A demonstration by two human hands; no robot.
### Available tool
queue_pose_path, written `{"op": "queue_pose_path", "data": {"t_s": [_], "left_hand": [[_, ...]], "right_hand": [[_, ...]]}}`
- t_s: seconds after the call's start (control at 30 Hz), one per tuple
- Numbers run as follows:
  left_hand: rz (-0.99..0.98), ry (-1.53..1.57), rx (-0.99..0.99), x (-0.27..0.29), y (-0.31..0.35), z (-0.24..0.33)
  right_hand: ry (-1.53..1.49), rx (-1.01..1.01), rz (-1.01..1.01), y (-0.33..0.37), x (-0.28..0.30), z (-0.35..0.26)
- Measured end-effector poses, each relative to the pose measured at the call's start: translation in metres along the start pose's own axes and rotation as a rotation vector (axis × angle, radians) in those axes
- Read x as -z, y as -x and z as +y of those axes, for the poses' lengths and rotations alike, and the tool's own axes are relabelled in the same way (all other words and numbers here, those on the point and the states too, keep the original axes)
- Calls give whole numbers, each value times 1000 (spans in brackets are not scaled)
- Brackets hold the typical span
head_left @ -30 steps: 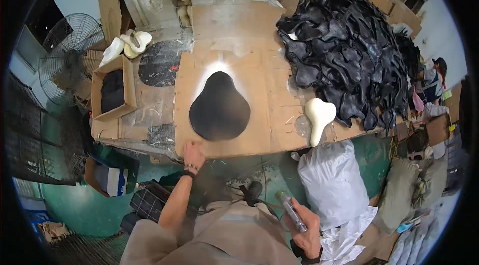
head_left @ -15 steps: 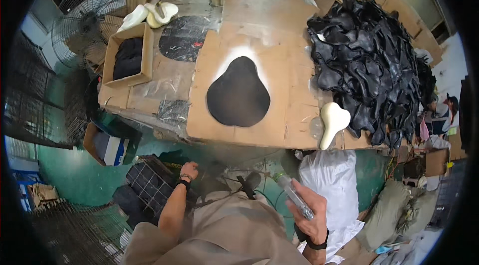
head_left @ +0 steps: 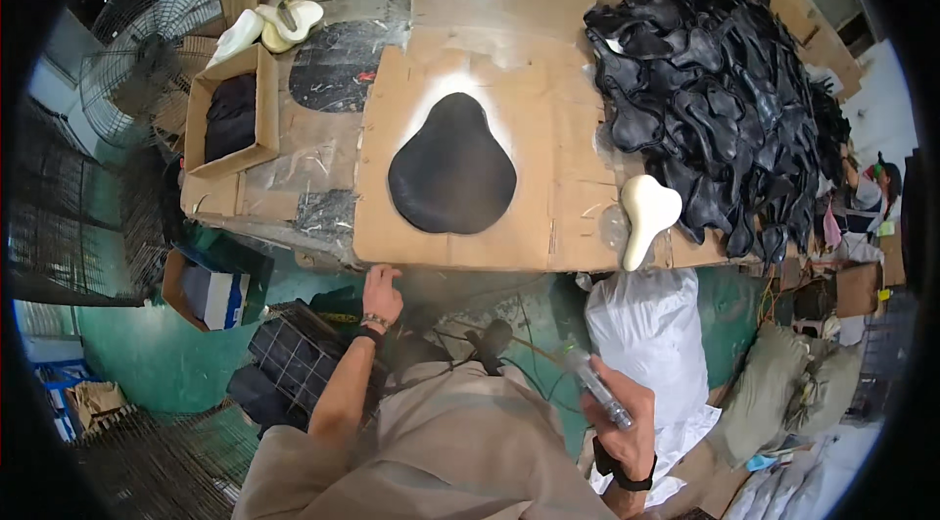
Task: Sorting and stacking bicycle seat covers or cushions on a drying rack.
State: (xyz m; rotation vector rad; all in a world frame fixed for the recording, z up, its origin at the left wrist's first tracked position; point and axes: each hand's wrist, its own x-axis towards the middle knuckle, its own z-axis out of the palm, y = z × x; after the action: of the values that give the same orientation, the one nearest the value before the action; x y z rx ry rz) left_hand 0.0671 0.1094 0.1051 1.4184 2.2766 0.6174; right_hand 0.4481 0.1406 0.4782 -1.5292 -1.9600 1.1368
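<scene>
Black and pear-shaped, a saddle cover [head_left: 452, 167] lies flat on a cardboard sheet [head_left: 548, 216] near the front edge of the tabletop [head_left: 323, 143], ringed by a pale haze of spray. Just below that front edge the left hand [head_left: 382, 293] hangs loosely open with nothing in it, fingers pointing up toward the cardboard without touching it. Lower down at the person's side, the right hand [head_left: 625, 427] is closed around a slim grey spray tool [head_left: 595, 385], its tip angled up and left. A white saddle base [head_left: 643, 214] sits at the front right of the tabletop, its narrow end poking over the edge, beside a big heap of black covers [head_left: 725, 89]. An open cardboard box [head_left: 233, 114] with dark contents stands at the left edge, and a white sack [head_left: 651, 344] rests on the floor below.
</scene>
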Motion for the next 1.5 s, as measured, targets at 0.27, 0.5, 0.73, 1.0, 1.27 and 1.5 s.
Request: {"op": "queue_pose_path", "data": {"t_s": [0.27,0.5,0.73,1.0,1.27,1.5], "left_hand": [[-116,-219,-26,-12,-26,16],[-195,-182,25,-8,-27,10],[-186,-149,4,-12,-26,2],[-147,-136,-54,-14,-26,1],[-155,-137,-53,-15,-27,0],[-98,-125,-110,-12,-26,-6]], "right_hand": [[42,-76,210,-2,4,7],[-15,55,250,-26,-10,-12],[7,88,256,-29,-15,-27],[68,171,126,-21,-16,-31],[14,70,-27,-15,-13,-27],[6,89,225,-15,-14,-30]]}}
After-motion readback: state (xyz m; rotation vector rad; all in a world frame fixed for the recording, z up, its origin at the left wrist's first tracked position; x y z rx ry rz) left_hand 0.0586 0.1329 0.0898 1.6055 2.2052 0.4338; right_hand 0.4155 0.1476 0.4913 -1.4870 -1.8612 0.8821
